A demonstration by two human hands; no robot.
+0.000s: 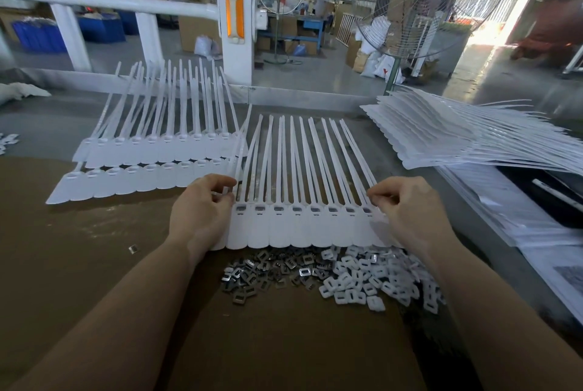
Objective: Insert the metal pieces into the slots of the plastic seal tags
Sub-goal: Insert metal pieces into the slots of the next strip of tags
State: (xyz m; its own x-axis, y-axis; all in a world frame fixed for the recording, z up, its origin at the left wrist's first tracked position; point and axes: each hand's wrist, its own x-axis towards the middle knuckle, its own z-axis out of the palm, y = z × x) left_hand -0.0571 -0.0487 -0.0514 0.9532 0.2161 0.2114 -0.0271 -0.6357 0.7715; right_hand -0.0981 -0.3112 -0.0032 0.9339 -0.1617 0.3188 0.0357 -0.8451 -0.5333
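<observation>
A joined strip of white plastic seal tags (303,229) lies on the brown table in front of me, straps pointing away. Metal pieces show in the slots along its row of heads. My left hand (202,211) pinches the strip's left end, fingers curled around the leftmost straps. My right hand (407,211) pinches the right end the same way. Just below the strip lies a pile of loose metal pieces (268,274), and to its right a pile of white plastic caps (375,280).
Two more tag strips (148,166) lie at the left, overlapping. A tall stack of tag strips (448,135) sits at the right, above papers (504,211). One stray metal piece (133,248) lies on the table. A standing fan (407,9) rises beyond the far edge.
</observation>
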